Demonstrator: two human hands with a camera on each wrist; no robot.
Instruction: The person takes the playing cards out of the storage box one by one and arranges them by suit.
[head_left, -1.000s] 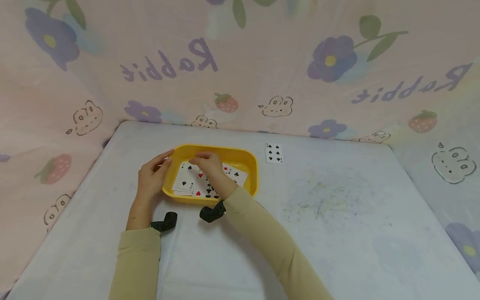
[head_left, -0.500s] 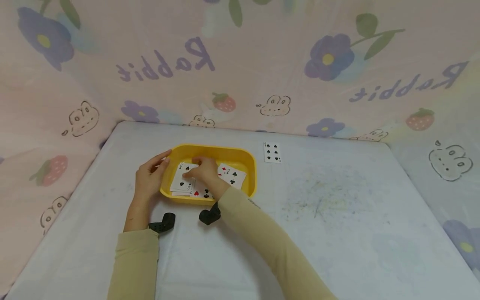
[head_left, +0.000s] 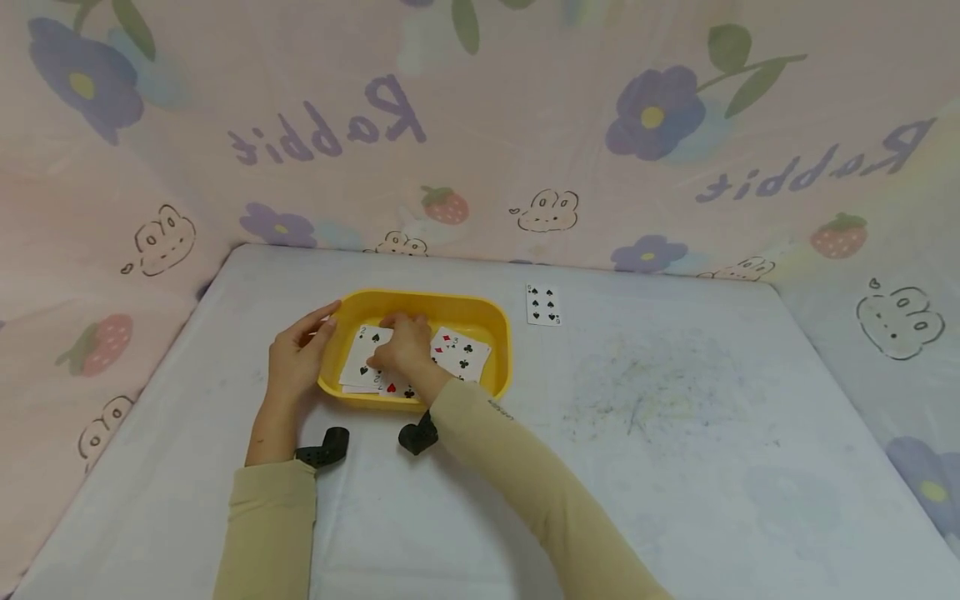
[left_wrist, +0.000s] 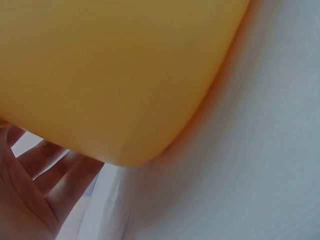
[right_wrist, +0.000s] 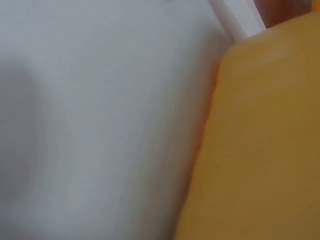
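Observation:
A yellow plastic tray (head_left: 489, 310) with rounded corners holds several face-up playing cards. My left hand (head_left: 294, 354) rests at its left end, fingers along the outside wall and thumb at the rim. In the left wrist view those fingers (left_wrist: 70, 185) stretch out straight beside the yellow wall. My right hand (head_left: 407, 346) reaches into the tray, over the right part of a two of spades (head_left: 362, 354), thumb and fingers spread apart. Right of this hand lies a three of clubs (head_left: 467, 357), overlapping a diamond card (head_left: 444, 340). The right wrist view shows mostly the tray's outer wall (right_wrist: 265, 145).
A six of spades (head_left: 543, 305) lies alone on the white-covered table (head_left: 660, 483), behind and right of the tray. Black wrist cameras (head_left: 330, 447) sit at both cuffs. A pink patterned cloth (head_left: 480, 125) stands behind the table and along the sides.
My right hand has come down and slightly toward me, from above the tray's far half onto the two of spades. The left hand keeps its place at the tray's end.

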